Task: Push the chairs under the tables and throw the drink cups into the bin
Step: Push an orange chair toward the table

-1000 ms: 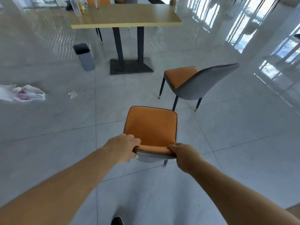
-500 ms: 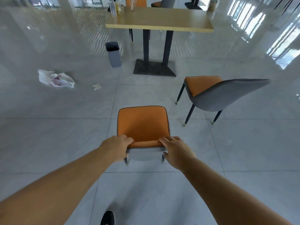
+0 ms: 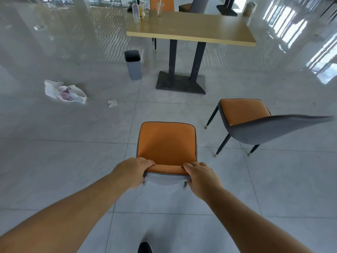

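An orange-seated chair (image 3: 166,141) with a grey back stands on the tiled floor right in front of me. My left hand (image 3: 134,170) grips the left end of its backrest top and my right hand (image 3: 199,177) grips the right end. A second orange and grey chair (image 3: 244,121) stands to the right, turned sideways. Ahead is a wooden table (image 3: 191,29) on two dark legs. A clear drink cup with a straw (image 3: 159,8) and some bottles (image 3: 136,12) stand on its far left corner. A grey bin (image 3: 133,64) sits on the floor left of the table base.
A white plastic bag (image 3: 63,92) and a scrap of paper (image 3: 112,103) lie on the floor to the left. Two more chairs (image 3: 182,4) stand behind the table. Another cup (image 3: 249,8) sits on the floor at the far right. My shoe (image 3: 144,247) shows at the bottom.
I have walked the held chair closer to the table, and the view has swung left. The table, bin and second chair now sit further right and larger in view. Both hands keep their grip.
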The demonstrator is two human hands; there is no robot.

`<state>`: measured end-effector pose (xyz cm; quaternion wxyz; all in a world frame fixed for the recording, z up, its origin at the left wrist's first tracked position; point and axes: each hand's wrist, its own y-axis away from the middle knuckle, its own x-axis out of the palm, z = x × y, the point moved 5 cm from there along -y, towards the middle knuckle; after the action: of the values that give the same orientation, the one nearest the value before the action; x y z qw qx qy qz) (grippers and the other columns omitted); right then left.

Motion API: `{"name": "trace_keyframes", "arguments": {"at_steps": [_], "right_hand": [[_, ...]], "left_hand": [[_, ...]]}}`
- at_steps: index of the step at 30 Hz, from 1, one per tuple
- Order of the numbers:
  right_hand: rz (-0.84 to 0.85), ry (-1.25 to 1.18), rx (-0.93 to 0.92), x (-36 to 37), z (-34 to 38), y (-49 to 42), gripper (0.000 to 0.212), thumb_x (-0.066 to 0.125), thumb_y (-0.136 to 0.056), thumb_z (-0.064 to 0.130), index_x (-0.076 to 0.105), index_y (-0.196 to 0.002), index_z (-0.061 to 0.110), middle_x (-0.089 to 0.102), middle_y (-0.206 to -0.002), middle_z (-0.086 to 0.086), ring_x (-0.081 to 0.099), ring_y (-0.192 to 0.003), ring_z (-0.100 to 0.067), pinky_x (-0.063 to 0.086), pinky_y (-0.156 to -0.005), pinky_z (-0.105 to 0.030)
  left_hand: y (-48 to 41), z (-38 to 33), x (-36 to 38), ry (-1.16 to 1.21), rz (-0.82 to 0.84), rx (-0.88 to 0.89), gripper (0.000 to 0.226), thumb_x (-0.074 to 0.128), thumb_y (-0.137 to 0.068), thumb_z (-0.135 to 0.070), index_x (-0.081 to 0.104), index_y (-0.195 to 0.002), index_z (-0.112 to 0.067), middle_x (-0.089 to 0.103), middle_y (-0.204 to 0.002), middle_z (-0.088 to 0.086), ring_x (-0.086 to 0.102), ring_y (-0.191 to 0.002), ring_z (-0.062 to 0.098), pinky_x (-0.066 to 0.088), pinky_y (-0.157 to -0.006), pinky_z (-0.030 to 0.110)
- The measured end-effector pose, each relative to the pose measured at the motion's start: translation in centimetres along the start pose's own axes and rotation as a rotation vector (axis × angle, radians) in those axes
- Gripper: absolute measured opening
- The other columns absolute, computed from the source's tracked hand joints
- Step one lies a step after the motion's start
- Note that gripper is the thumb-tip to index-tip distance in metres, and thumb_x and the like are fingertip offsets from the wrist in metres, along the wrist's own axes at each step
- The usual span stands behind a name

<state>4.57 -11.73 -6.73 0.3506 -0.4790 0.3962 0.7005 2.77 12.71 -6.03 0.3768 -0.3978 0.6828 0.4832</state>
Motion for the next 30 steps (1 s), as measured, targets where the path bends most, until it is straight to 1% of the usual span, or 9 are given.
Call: {"name": "trace_keyframes", "arguments": {"at_steps": [4, 8, 13, 16, 20, 30], "right_hand": [[0.003, -0.006, 0.023, -1.7, -0.3, -5.0, 0.028, 0.061, -0.100, 0.026, 0.057, -0.126, 0.033, 0.064, -0.114, 0.007, 0.056, -0.106, -0.021, 0.057, -0.083, -0.036], [0.009, -0.005, 0.035, -3.3, -1.2, -9.8, 0.026, 0.060, -0.099, 0.023, 0.057, -0.124, 0.032, 0.064, -0.114, 0.006, 0.056, -0.106, -0.022, 0.056, -0.083, -0.037], [0.013, -0.004, 0.024, -5.1, -3.4, -15.4, 0.028, 0.060, -0.100, 0.024, 0.057, -0.127, 0.032, 0.064, -0.114, 0.006, 0.056, -0.109, -0.023, 0.055, -0.084, -0.037], [0.016, -0.004, 0.012, -6.3, -5.0, -19.0, 0.028, 0.061, -0.101, 0.023, 0.056, -0.127, 0.033, 0.063, -0.114, 0.007, 0.056, -0.110, -0.022, 0.057, -0.083, -0.038], [0.017, -0.008, -0.006, -8.0, -7.0, -23.5, 0.030, 0.061, -0.101, 0.021, 0.056, -0.128, 0.033, 0.063, -0.115, 0.006, 0.058, -0.109, -0.023, 0.058, -0.085, -0.039], [0.015, 0.001, -0.025, -11.6, -10.8, -35.8, 0.031, 0.061, -0.101, 0.022, 0.056, -0.129, 0.033, 0.064, -0.115, 0.005, 0.058, -0.108, -0.023, 0.057, -0.088, -0.039]], "left_hand": [[-4.4, 2.6, -2.3, 0.007, -0.005, 0.020, 0.048, 0.065, -0.100, -0.024, 0.052, -0.143, -0.042, 0.063, -0.132, -0.010, 0.062, -0.110, 0.017, 0.056, -0.097, 0.040], [-8.8, 4.5, -4.4, 0.018, -0.014, 0.028, 0.049, 0.066, -0.099, -0.024, 0.053, -0.142, -0.043, 0.064, -0.129, -0.011, 0.062, -0.109, 0.017, 0.057, -0.094, 0.040], [-14.5, 5.5, -6.7, 0.010, 0.010, 0.023, 0.051, 0.068, -0.099, -0.025, 0.051, -0.145, -0.041, 0.062, -0.132, -0.009, 0.062, -0.111, 0.017, 0.056, -0.098, 0.040], [-17.9, 6.0, -8.2, 0.014, -0.007, 0.000, 0.053, 0.069, -0.100, -0.026, 0.050, -0.147, -0.040, 0.061, -0.135, -0.009, 0.061, -0.115, 0.018, 0.055, -0.101, 0.040], [-22.3, 6.5, -10.4, 0.006, -0.008, -0.019, 0.051, 0.065, -0.102, -0.025, 0.050, -0.148, -0.039, 0.060, -0.138, -0.007, 0.060, -0.119, 0.018, 0.053, -0.102, 0.038], [-33.4, 9.5, -15.9, 0.041, -0.024, -0.039, 0.050, 0.065, -0.101, -0.021, 0.052, -0.146, -0.041, 0.061, -0.136, -0.008, 0.060, -0.117, 0.018, 0.053, -0.099, 0.038]]}}
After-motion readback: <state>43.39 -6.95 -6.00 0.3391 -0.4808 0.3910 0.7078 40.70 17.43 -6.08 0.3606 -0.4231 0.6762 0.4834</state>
